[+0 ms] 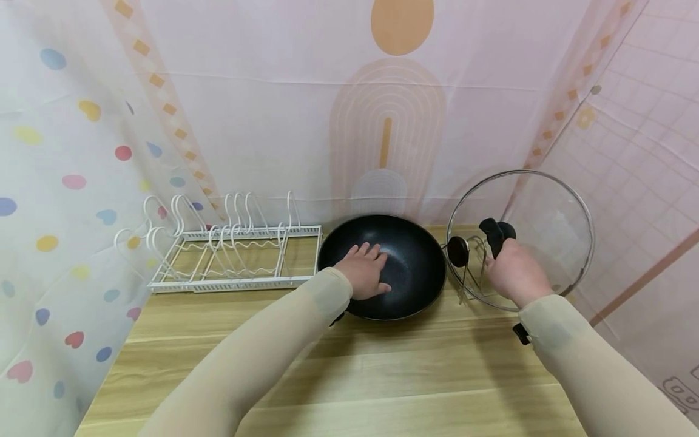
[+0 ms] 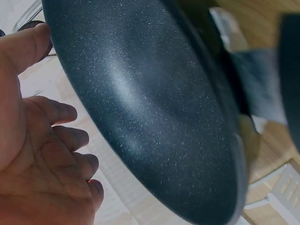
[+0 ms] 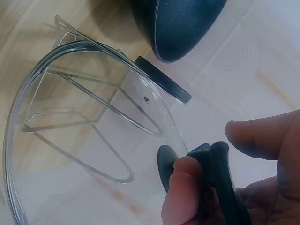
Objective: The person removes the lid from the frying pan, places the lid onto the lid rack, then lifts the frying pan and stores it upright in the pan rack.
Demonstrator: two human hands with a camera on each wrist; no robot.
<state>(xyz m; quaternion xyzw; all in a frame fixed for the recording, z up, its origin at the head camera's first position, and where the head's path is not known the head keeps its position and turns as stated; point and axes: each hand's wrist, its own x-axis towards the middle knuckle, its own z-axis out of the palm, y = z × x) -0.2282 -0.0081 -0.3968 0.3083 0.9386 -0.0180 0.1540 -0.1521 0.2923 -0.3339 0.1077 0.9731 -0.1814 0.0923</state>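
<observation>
I take the place at the far end of my cameras for a small kitchen corner; home or staged set, I cannot tell. The cookware says kitchen: a deep, round black pan (image 1: 409, 276), a large clear glass lid with a metal rim (image 1: 551, 224), and a white metal dish rack (image 1: 235, 283), at a pale wood-grain worktop (image 1: 382, 382). I see pinkish cloth printed with arches (image 1: 273, 139) and white cloth printed with coloured dots (image 1: 54, 243) around it.
</observation>
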